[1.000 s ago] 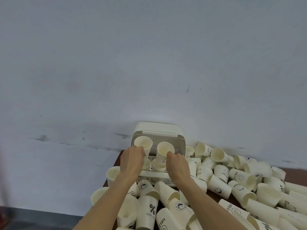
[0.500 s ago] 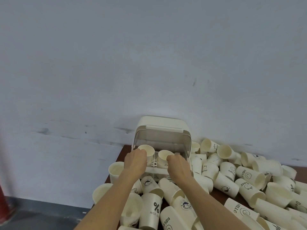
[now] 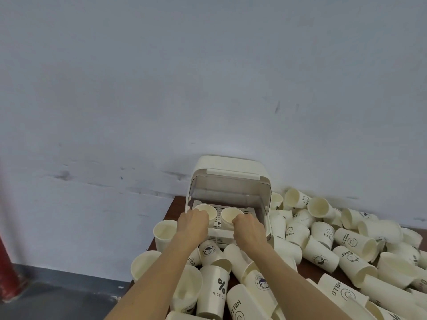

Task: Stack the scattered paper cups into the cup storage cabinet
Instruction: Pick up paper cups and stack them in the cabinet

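A cream cup storage cabinet (image 3: 228, 167) stands against the wall at the table's back left corner, with its clear front flap raised. My left hand (image 3: 193, 224) grips a cream paper cup (image 3: 206, 210) upright on the slatted rack inside. My right hand (image 3: 248, 227) grips a second paper cup (image 3: 230, 215) beside it, tilted slightly. The two cups stand close together, mouths up. Their lower parts are hidden by my fingers.
Several cream paper cups (image 3: 355, 242) with black prints lie scattered over the brown table (image 3: 174, 207), right of and in front of the cabinet. An upright cup (image 3: 165, 235) stands at the left edge. A grey wall is behind; a red post (image 3: 9, 273) stands on the floor.
Both hands have lowered their cups from the cabinet's opening down onto the rack inside. The view has shifted, so the cabinet sits more to the right.
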A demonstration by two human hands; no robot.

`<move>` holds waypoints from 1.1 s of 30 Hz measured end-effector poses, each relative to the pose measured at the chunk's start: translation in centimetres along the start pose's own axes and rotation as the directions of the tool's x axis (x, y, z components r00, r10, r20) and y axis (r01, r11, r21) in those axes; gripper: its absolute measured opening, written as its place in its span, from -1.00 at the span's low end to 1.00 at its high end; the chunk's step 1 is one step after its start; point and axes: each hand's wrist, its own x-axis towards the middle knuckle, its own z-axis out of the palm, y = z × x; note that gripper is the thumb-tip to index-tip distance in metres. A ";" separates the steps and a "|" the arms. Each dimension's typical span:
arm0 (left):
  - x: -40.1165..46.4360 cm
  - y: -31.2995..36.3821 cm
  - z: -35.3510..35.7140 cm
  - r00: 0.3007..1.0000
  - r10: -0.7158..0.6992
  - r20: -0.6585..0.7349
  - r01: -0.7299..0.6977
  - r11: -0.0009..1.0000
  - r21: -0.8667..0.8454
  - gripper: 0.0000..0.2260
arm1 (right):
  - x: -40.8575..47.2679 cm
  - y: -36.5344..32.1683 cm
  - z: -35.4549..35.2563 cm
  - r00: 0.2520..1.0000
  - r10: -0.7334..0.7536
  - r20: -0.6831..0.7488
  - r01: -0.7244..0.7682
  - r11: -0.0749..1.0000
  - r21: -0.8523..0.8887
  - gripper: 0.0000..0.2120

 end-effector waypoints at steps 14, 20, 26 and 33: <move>-2.4 1.9 -2.2 0.990 0.089 -0.107 -0.091 0.996 -0.013 -0.70 | -3.1 0.2 -3.5 0.999 -0.043 -0.002 0.043 0.998 0.038 -0.79; -4.5 4.4 -3.6 0.981 0.152 -0.121 -0.160 0.985 -0.063 -0.73 | -6.1 1.8 -5.3 0.999 -0.053 -0.006 0.053 0.997 0.052 -0.81; -6.3 7.1 -4.8 0.964 0.207 -0.169 -0.227 0.967 -0.113 -0.73 | -8.8 4.8 -6.8 1.000 0.025 -0.014 -0.023 0.992 0.124 -0.82; -8.3 9.4 -5.8 0.943 0.286 -0.168 -0.306 0.946 -0.107 -0.74 | -11.9 7.5 -8.5 0.991 0.130 0.008 -0.129 0.975 0.178 -0.81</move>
